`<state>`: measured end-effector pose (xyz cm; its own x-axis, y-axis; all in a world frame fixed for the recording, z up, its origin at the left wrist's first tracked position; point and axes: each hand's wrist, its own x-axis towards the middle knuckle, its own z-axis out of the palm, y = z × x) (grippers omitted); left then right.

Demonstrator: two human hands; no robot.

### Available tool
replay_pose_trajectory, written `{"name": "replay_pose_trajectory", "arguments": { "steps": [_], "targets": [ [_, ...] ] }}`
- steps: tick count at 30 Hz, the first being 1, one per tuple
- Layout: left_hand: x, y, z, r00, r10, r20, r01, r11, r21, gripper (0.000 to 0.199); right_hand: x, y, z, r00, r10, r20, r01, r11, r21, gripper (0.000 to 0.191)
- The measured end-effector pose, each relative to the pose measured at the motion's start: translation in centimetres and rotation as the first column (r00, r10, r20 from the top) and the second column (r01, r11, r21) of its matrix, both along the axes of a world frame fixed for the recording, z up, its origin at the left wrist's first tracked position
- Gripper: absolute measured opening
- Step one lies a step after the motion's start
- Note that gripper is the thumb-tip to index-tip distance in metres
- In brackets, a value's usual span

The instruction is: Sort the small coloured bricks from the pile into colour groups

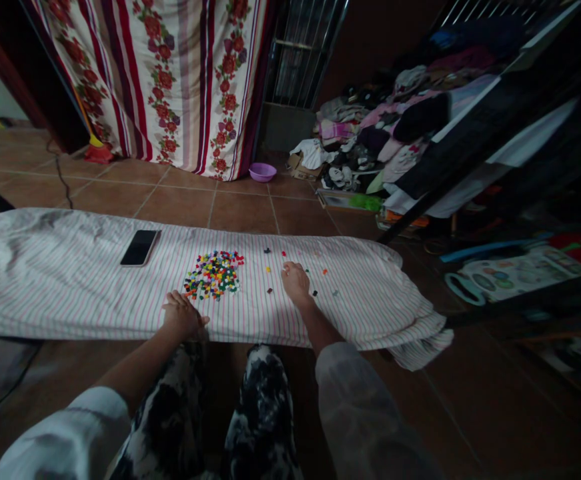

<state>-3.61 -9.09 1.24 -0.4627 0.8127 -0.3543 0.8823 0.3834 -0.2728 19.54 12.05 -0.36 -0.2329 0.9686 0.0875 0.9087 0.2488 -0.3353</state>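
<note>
Where a pink-striped cotton cloth [70, 287] covers the terracotta tiled floor [240, 207], a heap of small multicoloured beads [213, 273] lies. Left hand [183, 316] rests curled beside it; right hand [296, 281] has fingers pressed together among scattered beads.

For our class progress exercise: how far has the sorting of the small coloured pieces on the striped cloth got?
Early stage. Done: a few scattered pieces lie apart. In hand: the right hand rests among them; the left hand rests on the striped cloth. Left: the mixed pile.
</note>
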Motion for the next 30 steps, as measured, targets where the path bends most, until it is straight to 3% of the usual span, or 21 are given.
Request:
{"name": "replay_pose_trajectory", "arguments": {
  "steps": [5, 11, 19, 30],
  "targets": [
    [0.0, 0.1, 0.0, 1.0, 0.011, -0.001, -0.011, 1.0, -0.011, 0.09, -2.8, -2.5, 0.0, 0.985, 0.149, -0.086, -0.148, 0.989, 0.017, 0.026],
    [0.1, 0.0, 0.2, 1.0, 0.026, 0.001, -0.026, 1.0, -0.001, 0.09, -6.2, -6.3, -0.5, 0.936, 0.307, -0.17, -0.321, 0.945, -0.062, 0.022],
    [0.0, -0.2, 0.2, 1.0, 0.016, 0.018, -0.016, 0.999, 0.033, 0.09, -8.0, -8.9, -1.8, 0.942, 0.301, -0.151, -0.32, 0.939, -0.127, 0.022],
    [-0.1, -0.2, -0.2, 0.997, 0.029, 0.065, -0.034, 0.997, 0.076, 0.089, -8.0, -9.7, -3.2, 0.947, 0.283, -0.152, -0.282, 0.959, 0.029, 0.014]
  ]
}}
